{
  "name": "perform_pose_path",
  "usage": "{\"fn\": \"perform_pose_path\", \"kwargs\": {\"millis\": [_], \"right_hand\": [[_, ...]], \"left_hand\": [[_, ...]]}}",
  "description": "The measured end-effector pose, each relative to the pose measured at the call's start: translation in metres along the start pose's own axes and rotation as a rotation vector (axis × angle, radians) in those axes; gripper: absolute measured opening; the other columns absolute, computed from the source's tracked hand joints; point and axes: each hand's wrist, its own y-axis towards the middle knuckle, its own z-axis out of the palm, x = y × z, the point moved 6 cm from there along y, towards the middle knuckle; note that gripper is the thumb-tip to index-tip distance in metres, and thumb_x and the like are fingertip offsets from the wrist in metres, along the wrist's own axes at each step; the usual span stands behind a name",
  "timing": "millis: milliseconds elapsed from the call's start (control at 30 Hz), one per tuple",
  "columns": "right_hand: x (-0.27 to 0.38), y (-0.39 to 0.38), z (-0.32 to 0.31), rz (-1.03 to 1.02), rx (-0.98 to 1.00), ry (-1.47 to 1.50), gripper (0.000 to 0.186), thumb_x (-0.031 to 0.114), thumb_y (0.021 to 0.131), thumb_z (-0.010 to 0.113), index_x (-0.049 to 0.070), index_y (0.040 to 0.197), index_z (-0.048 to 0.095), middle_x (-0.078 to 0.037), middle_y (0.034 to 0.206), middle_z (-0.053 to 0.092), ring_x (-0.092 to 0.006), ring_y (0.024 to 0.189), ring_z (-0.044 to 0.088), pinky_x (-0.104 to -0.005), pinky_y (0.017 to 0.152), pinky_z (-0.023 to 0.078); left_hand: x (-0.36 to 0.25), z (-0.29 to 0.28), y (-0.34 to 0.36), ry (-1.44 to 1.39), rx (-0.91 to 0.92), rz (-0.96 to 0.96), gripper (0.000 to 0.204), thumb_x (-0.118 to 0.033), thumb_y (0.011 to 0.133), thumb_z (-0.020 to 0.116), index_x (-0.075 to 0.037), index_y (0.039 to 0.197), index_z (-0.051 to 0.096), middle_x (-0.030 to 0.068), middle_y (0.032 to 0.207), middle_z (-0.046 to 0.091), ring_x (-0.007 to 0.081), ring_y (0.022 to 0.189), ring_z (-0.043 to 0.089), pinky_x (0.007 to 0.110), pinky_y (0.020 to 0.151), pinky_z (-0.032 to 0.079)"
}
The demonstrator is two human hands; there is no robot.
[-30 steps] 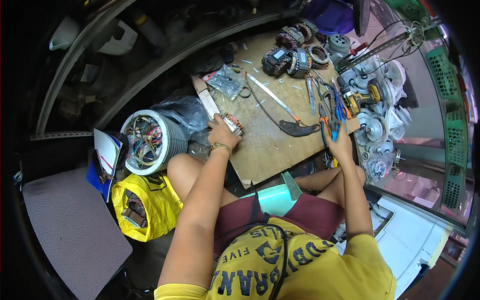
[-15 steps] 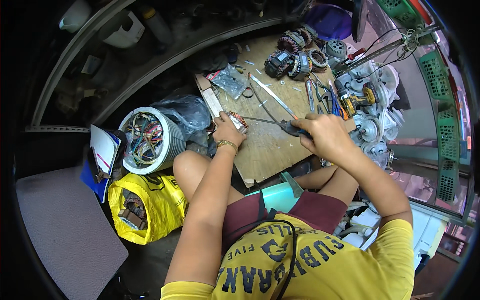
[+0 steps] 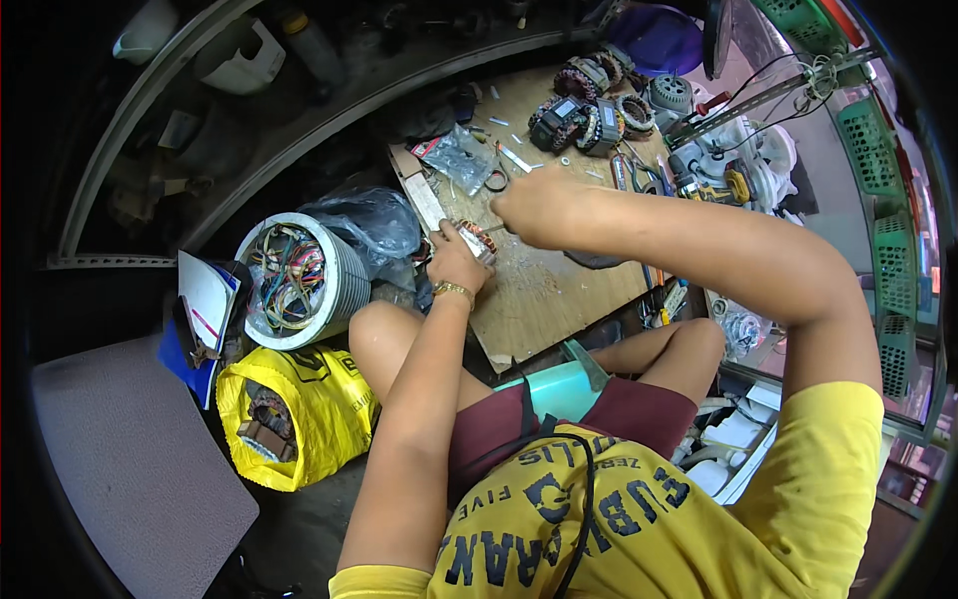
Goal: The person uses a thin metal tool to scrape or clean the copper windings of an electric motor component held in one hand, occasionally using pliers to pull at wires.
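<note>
My left hand [image 3: 459,262] grips a small motor stator [image 3: 477,243] with copper windings, steadying it at the left edge of the wooden board [image 3: 539,304]. Just right of the stator, my right hand [image 3: 539,208] is closed in a fist. Whatever it grips is mostly hidden by the fingers; only a thin dark strip shows between fist and stator. Under my right forearm lies a dark object [image 3: 594,260], partly covered. A clear plastic bag [image 3: 464,160] and a dark ring [image 3: 496,181] lie beyond my hands.
Several motor stators [image 3: 569,125] sit at the board's far end, near pliers [image 3: 649,178] and a yellow-black power drill [image 3: 714,185]. To the left stand a white bucket of wires [image 3: 337,285] and a yellow bag [image 3: 339,429]. Green baskets [image 3: 891,245] line the right side.
My right hand has swept left from the board's right side to beside the stator, its forearm now crossing the board. My left hand and the stator stay nearly in place.
</note>
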Motion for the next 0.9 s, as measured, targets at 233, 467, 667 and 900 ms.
{"fn": "perform_pose_path", "kwargs": {"millis": [233, 467, 667, 900], "right_hand": [[-0.134, 0.0, 0.091, 0.08, -0.068, 0.13, 0.029, 0.036, 0.076, 0.083, 0.016, 0.094, 0.076, -0.011, 0.085, 0.075, -0.0348, 0.085, 0.074, -0.0467, 0.071, 0.058], [-0.208, 0.051, 0.212, 0.064, -0.157, 0.242, 0.024, 0.032, 0.074, 0.083, 0.018, 0.091, 0.074, -0.011, 0.084, 0.074, -0.0365, 0.084, 0.072, -0.0486, 0.069, 0.055], [-0.19, 0.045, 0.17, 0.058, -0.217, 0.122, 0.023, 0.025, 0.072, 0.083, 0.014, 0.09, 0.075, -0.012, 0.085, 0.074, -0.0356, 0.085, 0.073, -0.0478, 0.072, 0.056], [-0.144, -0.129, 0.064, 0.118, -0.167, 0.356, 0.029, 0.028, 0.087, 0.076, 0.01, 0.109, 0.074, -0.018, 0.082, 0.073, -0.0394, 0.08, 0.072, -0.0516, 0.073, 0.057]], "left_hand": [[0.003, -0.002, 0.003, -0.054, -0.039, 0.116, 0.111, -0.027, 0.058, 0.093, -0.002, 0.144, 0.027, 0.0255, 0.129, 0.048, 0.0448, 0.098, 0.069, 0.049, 0.084, 0.059], [-0.017, 0.003, 0.011, -0.005, -0.016, 0.114, 0.111, -0.03, 0.06, 0.09, 0.0, 0.146, 0.027, 0.0245, 0.128, 0.05, 0.0461, 0.095, 0.07, 0.049, 0.082, 0.06], [-0.01, 0.003, 0.012, 0.151, 0.053, 0.03, 0.114, -0.035, 0.061, 0.091, 0.001, 0.147, 0.025, 0.0256, 0.131, 0.052, 0.0442, 0.096, 0.071, 0.049, 0.082, 0.06], [-0.009, 0.0, 0.007, 0.208, 0.02, 0.051, 0.121, -0.047, 0.059, 0.094, 0.001, 0.146, 0.025, 0.0283, 0.132, 0.054, 0.0425, 0.1, 0.072, 0.046, 0.083, 0.06]]}}
